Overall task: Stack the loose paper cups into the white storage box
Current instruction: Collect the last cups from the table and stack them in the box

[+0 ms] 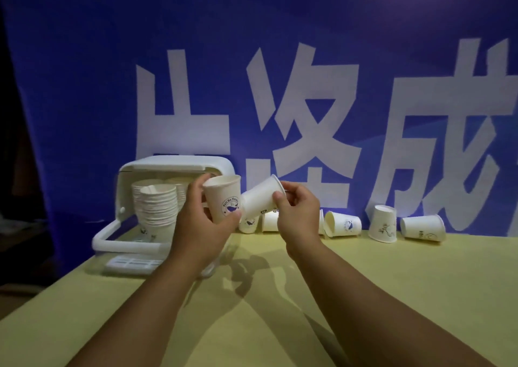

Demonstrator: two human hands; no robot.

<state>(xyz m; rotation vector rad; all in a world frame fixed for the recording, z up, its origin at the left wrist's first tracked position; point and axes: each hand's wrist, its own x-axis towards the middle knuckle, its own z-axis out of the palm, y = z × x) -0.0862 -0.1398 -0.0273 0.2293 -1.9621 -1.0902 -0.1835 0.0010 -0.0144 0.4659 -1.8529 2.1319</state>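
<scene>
Above the far left part of the yellow table (364,282), just in front of the white storage box (106,243), the left hand (204,223) grips an upright paper cup (222,198) with a blue printed logo, thumb across its lower front and fingers curled behind. The right hand (298,215) pinches a second paper cup (260,199), tilted with its mouth up to the right and its base close against the first cup's side (whether they touch is unclear). The box stands open, its lid (173,163) raised at the back, and holds a tall nested stack of cups (157,206). More loose cups line the table's far edge against the blue banner (84,86): two partly hidden cups (270,222) behind the hands, a cup on its side (343,225), an upside-down cup (382,223) and another lying cup (423,227).
</scene>
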